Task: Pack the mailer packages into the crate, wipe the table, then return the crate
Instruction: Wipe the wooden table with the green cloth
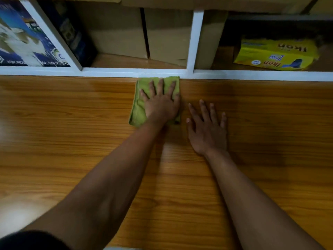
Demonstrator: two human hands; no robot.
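A folded green cloth lies on the wooden table near its far edge, up against the white shelf frame. My left hand presses flat on the cloth with fingers straight and spread. My right hand rests flat on the bare wood just to the right of the cloth, fingers spread, holding nothing. No mailer packages and no crate are in view.
A white shelf unit runs along the table's far edge. Its bays hold brown cardboard boxes, a blue printed box at the left and a yellow package at the right.
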